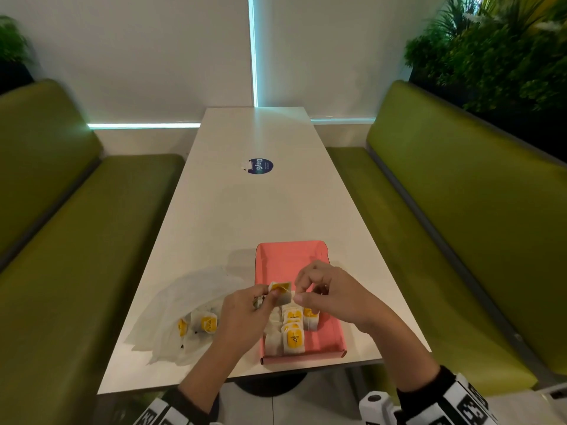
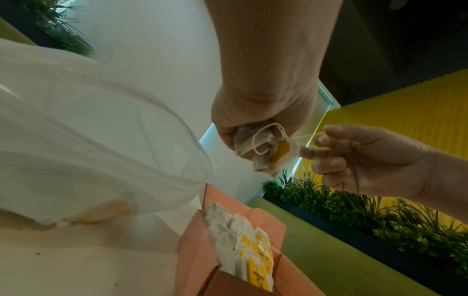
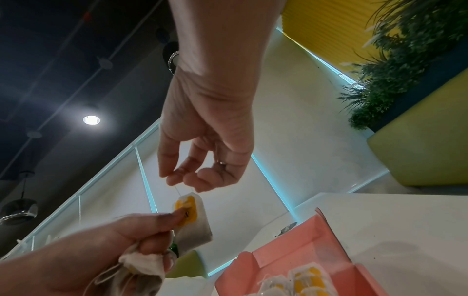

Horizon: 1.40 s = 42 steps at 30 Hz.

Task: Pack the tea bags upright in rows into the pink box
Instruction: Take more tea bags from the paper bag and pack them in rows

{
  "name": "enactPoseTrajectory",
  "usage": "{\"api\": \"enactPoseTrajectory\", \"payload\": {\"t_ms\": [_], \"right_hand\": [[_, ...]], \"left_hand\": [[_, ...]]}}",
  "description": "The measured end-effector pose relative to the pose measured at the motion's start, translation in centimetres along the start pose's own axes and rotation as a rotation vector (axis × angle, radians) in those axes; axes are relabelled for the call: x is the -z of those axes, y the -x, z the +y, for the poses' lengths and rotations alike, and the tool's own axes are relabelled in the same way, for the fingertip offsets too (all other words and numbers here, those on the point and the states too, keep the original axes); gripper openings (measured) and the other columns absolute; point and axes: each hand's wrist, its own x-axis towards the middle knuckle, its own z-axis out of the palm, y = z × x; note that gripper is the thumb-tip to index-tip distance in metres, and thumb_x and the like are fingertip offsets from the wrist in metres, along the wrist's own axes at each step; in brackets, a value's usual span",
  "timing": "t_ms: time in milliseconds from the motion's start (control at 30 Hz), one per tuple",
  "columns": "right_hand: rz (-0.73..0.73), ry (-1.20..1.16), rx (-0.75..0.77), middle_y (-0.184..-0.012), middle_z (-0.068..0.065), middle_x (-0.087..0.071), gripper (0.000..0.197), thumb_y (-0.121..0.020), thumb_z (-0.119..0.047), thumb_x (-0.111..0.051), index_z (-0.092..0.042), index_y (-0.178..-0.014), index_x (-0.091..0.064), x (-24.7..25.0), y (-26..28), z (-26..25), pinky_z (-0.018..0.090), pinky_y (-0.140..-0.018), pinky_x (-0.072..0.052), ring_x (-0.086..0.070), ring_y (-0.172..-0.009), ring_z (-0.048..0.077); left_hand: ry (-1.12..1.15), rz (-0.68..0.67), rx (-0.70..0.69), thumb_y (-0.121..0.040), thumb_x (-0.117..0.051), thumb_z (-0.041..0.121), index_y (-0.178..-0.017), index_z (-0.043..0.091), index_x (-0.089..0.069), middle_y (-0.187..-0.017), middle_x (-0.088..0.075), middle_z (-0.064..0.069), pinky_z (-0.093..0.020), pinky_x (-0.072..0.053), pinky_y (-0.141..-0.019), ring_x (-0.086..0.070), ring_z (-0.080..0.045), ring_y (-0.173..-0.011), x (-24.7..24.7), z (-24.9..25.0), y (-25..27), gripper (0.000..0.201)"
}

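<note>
The pink box (image 1: 290, 259) lies open on the white table, with several tea bags (image 1: 293, 335) standing in rows at its near end. My left hand (image 1: 245, 311) grips a small bunch of tea bags (image 2: 255, 144) above the box's left wall, its thumb on the yellow tag of the front tea bag (image 3: 193, 218). My right hand (image 1: 325, 289) pinches that bag's thin string (image 3: 178, 189) just above it. The box (image 2: 195, 250) (image 3: 303, 246) with its packed tea bags (image 2: 245, 240) (image 3: 298, 280) shows below both hands.
A clear plastic bag (image 1: 184, 311) with more tea bags (image 1: 208, 323) lies left of the box. A round blue sticker (image 1: 260, 166) sits mid-table. Green benches (image 1: 61, 240) flank the table on both sides. The far half of the box floor is bare.
</note>
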Motion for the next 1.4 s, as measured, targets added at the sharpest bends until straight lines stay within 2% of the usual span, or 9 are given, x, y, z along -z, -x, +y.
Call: {"api": "enactPoseTrajectory", "payload": {"t_ms": [133,267,400,567,667,767,933,1267,1400], "right_hand": [[0.076,0.089,-0.093,-0.090,-0.003,-0.057,0.027,-0.089,-0.027,-0.062,-0.016,-0.065,-0.070,-0.3,-0.2,0.1,0.028,-0.066,-0.050,-0.053,-0.067,0.006],[0.162,0.396,-0.195,-0.089,0.006,-0.066,0.029,-0.086,-0.034,-0.064,-0.008,-0.077,-0.073,-1.4,-0.7,0.8,0.033,-0.076,-0.048,-0.061,-0.082,0.019],[0.261,0.407,-0.179,-0.096,-0.008,-0.062,0.019,-0.081,-0.035,-0.069,-0.018,-0.087,-0.074,-3.1,-0.7,1.1,0.024,-0.074,-0.044,-0.056,-0.084,0.010],[0.378,0.414,-0.106,-0.104,-0.009,-0.061,0.020,-0.085,-0.031,-0.065,-0.020,-0.101,-0.070,-3.8,-1.1,1.2,0.020,-0.074,-0.042,-0.052,-0.077,0.005],[0.384,0.427,-0.102,-0.111,-0.010,-0.061,0.022,-0.089,-0.030,-0.060,-0.021,-0.107,-0.068,-4.0,-1.1,1.4,0.019,-0.077,-0.044,-0.051,-0.080,0.003],[0.377,0.405,-0.097,-0.114,-0.008,-0.063,0.022,-0.090,-0.024,-0.059,-0.022,-0.110,-0.067,-4.0,-1.0,1.3,0.018,-0.079,-0.042,-0.051,-0.083,0.002],[0.354,0.291,-0.093,-0.118,-0.005,-0.065,0.029,-0.089,-0.017,-0.060,-0.020,-0.118,-0.065,-3.7,-0.9,1.0,0.014,-0.079,-0.042,-0.057,-0.080,0.006],[0.268,-0.142,-0.196,-0.074,-0.005,-0.064,0.009,-0.078,-0.021,-0.073,-0.021,-0.083,-0.066,-3.0,-0.4,0.7,0.022,-0.057,-0.048,-0.061,-0.059,0.003],[0.221,-0.258,-0.222,-0.070,-0.003,-0.065,0.010,-0.080,-0.024,-0.072,-0.017,-0.085,-0.066,-3.1,-0.3,0.6,0.016,-0.051,-0.043,-0.062,-0.058,0.001]], "left_hand": [[-0.105,0.076,-0.057,-0.088,-0.054,0.041,-0.084,0.018,-0.071,-0.043,-0.040,0.008,-0.015,-0.035,-0.050,-0.046,-0.003,-0.046,0.2,0.0,0.0,0.028],[-0.126,0.130,-0.225,-0.086,-0.054,0.053,-0.091,0.021,-0.072,-0.067,-0.064,0.014,-0.008,-0.036,-0.056,-0.053,-0.001,-0.061,0.0,0.0,0.2,0.037],[-0.073,0.166,-0.327,-0.082,-0.050,0.045,-0.099,0.035,-0.068,-0.089,-0.062,0.024,-0.005,-0.041,-0.072,-0.057,-0.001,-0.085,-0.8,-0.3,0.2,0.026],[-0.016,0.202,-0.401,-0.083,-0.051,0.044,-0.097,0.029,-0.068,-0.088,-0.066,0.019,-0.017,-0.047,-0.066,-0.060,-0.006,-0.080,-1.0,-0.3,0.3,0.027],[0.012,0.198,-0.410,-0.083,-0.052,0.045,-0.096,0.021,-0.071,-0.089,-0.059,0.035,-0.012,-0.047,-0.068,-0.061,-0.003,-0.083,-1.0,-0.3,0.3,0.033],[0.044,0.163,-0.386,-0.082,-0.051,0.048,-0.097,0.019,-0.072,-0.088,-0.060,0.036,-0.012,-0.049,-0.072,-0.062,0.002,-0.087,-1.2,-0.4,0.3,0.039],[0.122,0.108,-0.327,-0.085,-0.062,0.043,-0.094,0.038,-0.067,-0.098,-0.065,0.026,-0.013,-0.049,-0.071,-0.063,0.000,-0.084,-1.0,0.0,0.4,0.011],[0.227,0.153,-0.214,-0.080,-0.055,0.039,-0.084,0.041,-0.062,-0.078,-0.066,0.027,-0.008,-0.044,-0.064,-0.061,0.002,-0.074,-0.8,0.5,0.4,0.008],[0.203,0.209,-0.218,-0.085,-0.058,0.036,-0.080,0.037,-0.059,-0.074,-0.063,0.013,-0.006,-0.041,-0.064,-0.057,0.001,-0.074,-0.9,0.7,0.2,0.005]]}}
